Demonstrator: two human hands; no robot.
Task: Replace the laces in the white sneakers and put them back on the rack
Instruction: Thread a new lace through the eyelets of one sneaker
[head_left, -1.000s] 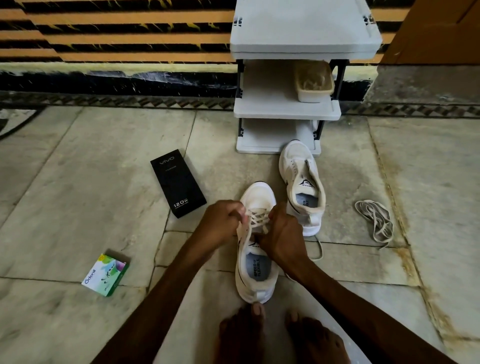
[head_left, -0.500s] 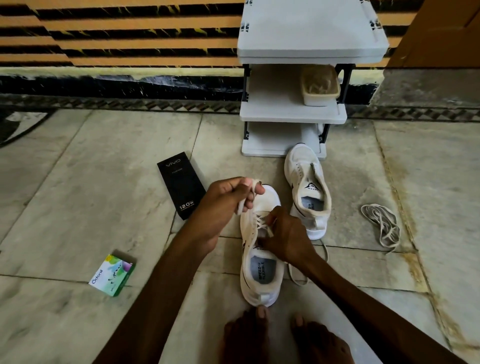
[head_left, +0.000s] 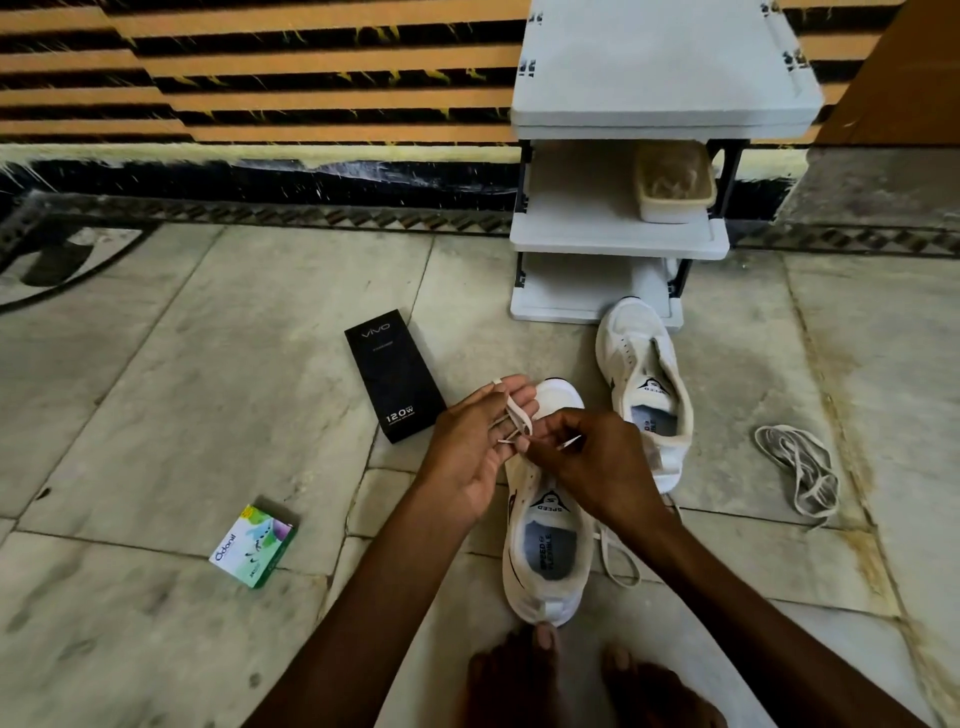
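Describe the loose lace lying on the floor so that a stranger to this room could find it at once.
Start at the white shoe rack against the striped wall. Right of the unlaced sneaker in front of it, and apart from it, the loose lace lies in a tangled heap on bare tile. Unlike the other lace, it touches no shoe and no hand.
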